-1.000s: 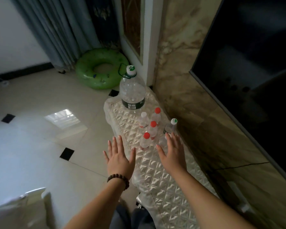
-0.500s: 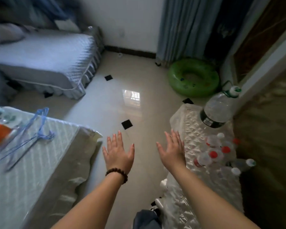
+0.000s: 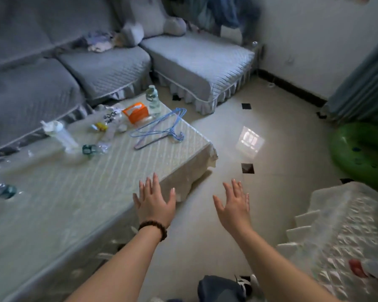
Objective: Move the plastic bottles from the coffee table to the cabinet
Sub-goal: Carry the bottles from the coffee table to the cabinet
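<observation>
Left hand (image 3: 155, 203) and right hand (image 3: 235, 203): both empty, palms down, fingers spread, held out over the coffee table's (image 3: 79, 205) near edge and the tiled floor (image 3: 268, 131). Beaded bracelet (image 3: 154, 227) on left wrist. On the table: one plastic bottle (image 3: 1, 189) lying at far left, another lying bottle (image 3: 94, 149) mid-table, blue wire hangers (image 3: 159, 129), an upright water bottle (image 3: 153, 101) at the far end.

No text, brand or number can be read. The clear bag (image 3: 111, 117) on the coffee table (image 3: 79, 192) carries dark printed marks, too blurred to make out. The orange box (image 3: 136, 112) shows a white patch with no legible lettering. The label on the upright bottle (image 3: 153, 101) at the far edge is likewise illegible.
</observation>
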